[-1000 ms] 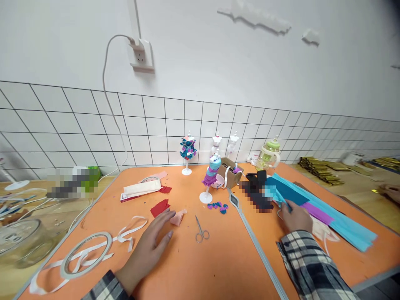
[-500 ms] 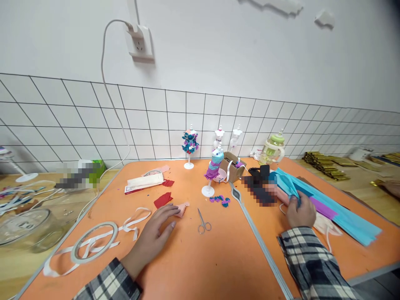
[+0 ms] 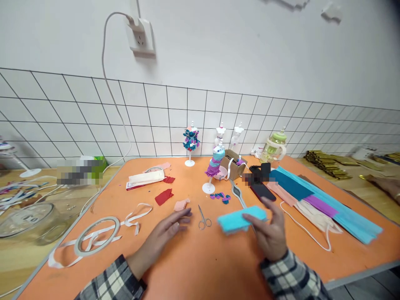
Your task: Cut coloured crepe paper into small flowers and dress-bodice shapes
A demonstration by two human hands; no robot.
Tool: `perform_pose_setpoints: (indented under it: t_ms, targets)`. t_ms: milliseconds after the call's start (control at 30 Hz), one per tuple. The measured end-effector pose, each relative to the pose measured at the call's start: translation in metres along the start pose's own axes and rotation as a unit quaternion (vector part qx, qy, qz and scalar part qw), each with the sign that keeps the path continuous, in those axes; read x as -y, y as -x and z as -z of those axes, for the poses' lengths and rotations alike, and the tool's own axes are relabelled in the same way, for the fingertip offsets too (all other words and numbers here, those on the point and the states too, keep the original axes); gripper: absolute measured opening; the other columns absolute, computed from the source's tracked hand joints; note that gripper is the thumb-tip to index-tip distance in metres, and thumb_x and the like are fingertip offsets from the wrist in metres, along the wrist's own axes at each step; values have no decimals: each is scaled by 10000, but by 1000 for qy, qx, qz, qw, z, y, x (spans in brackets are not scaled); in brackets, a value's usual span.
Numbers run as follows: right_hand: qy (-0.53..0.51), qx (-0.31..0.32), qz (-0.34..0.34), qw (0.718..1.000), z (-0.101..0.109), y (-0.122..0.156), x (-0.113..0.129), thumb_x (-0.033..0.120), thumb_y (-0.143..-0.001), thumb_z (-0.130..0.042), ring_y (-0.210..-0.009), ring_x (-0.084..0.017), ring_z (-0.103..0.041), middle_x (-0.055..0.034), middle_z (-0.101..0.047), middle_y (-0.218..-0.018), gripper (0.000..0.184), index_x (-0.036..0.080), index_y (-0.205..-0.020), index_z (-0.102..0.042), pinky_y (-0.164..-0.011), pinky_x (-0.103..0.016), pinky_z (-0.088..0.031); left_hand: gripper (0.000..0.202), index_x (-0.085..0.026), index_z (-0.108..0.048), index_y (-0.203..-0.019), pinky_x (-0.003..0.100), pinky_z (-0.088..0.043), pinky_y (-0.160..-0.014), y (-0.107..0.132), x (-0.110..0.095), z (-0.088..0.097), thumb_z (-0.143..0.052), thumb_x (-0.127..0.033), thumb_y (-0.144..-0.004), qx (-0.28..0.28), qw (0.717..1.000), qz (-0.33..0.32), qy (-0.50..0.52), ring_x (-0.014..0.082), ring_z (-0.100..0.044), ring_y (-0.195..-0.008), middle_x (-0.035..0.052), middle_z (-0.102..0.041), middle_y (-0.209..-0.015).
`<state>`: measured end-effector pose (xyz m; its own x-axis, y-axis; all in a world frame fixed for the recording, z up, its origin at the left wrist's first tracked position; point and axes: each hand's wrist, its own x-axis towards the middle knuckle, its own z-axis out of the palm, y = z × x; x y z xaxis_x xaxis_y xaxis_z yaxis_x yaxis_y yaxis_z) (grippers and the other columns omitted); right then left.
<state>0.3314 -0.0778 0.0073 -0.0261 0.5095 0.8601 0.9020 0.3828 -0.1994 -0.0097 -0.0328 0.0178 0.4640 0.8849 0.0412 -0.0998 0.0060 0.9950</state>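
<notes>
the right hand point(image 3: 271, 234), its grip pinching the blue fold point(image 3: 233, 220) near one end, leaves the rest free toward the left hand point(image 3: 161, 234), open beside the scissors point(image 3: 204, 219).

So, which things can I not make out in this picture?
All in the head view:
Jar: cut off by the left edge.
White mannequin: lower part hidden by the one in front.
Right hand: some fingertips hidden by the blue piece.
Box: contents too small to tell.

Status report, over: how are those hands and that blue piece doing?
Right hand holds blue piece. Left hand open, empty. Scissors lie between left hand and blue piece.
</notes>
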Motion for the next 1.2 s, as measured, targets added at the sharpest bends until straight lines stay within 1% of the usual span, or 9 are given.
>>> perform_pose_setpoints:
  t_ms: [100,300,367,467,567,667,800,1000,1200]
  targets:
    - [-120,59,106,985,-17,0,49,134,-880,-554,-1195,-255,-525,-17,-503,-1367,382,429,-1019,-754,-976,-457,-468,751,-239,-611,-1361,540,-411,-1044,4,7,-20,-584,-732,-794,107,984,46,138,376,-546,-1258,170,-610,-1377]
    - [-152,176,164,959,-50,-23,82,100,-875,-516,-1306,-259,-483,-16,-524,-1433,494,436,-1217,-638,-1131,-583,-264,422,-211,-740,-1106,359,-478,-857,1,5,-24,-786,-461,-768,66,991,105,44,272,-656,-973,87,-749,-1028]
    - [-196,179,129,956,-61,-28,85,79,-847,-491,-1336,-271,-465,-51,-503,-1455,581,388,-1333,-558,-1155,-600,-218,339,-176,-752,-929,280,-455,-695,-3,3,-19,-807,-454,-742,30,994,101,33,200,-621,-760,42,-721,-837]
    - [-345,156,-33,925,-81,-26,87,150,-829,-493,-1377,-289,-430,-131,-437,-1498,697,270,-1499,-342,-1136,-563,-308,345,-166,-726,-867,246,-402,-626,-7,1,-11,-819,-463,-718,-23,994,100,37,151,-535,-654,0,-651,-733]
    - [-521,184,-215,805,-100,-17,87,332,-892,-486,-1224,-274,-582,-165,-515,-1412,639,212,-1493,-304,-980,-472,-496,395,-171,-729,-952,262,-413,-678,-9,0,-4,-810,-481,-722,-37,995,96,19,170,-541,-718,14,-665,-807]
    - [-563,231,-327,723,-109,-13,85,478,-854,-593,-823,-214,-682,-88,-688,-1004,451,193,-1200,-544,-727,-359,-564,381,-166,-728,-947,261,-400,-676,-9,4,-3,-755,-507,-778,-37,995,92,-12,174,-535,-725,20,-665,-813]
    - [-542,255,-389,700,-110,-13,83,483,-787,-672,-541,-156,-569,15,-600,-674,327,206,-915,-554,-523,-289,-483,452,-147,-709,-882,276,-414,-648,-6,12,-9,-636,-592,-849,-19,992,121,43,172,-546,-659,29,-654,-727]
    - [-519,272,-367,722,-107,-13,84,346,-722,-714,-684,-144,-546,5,-588,-779,311,190,-966,-598,-657,-276,-448,625,-170,-671,-1192,386,-462,-904,-6,3,-7,-725,-618,-760,57,994,89,34,294,-625,-996,101,-715,-1057]
    - [-565,294,-352,686,-104,-12,83,390,-759,-698,-602,-136,-481,41,-494,-708,507,218,-1201,-521,-586,-259,-376,473,-192,-685,-1232,447,-405,-1054,-10,10,-3,-643,-507,-881,-9,992,104,65,317,-608,-1148,95,-709,-1242]
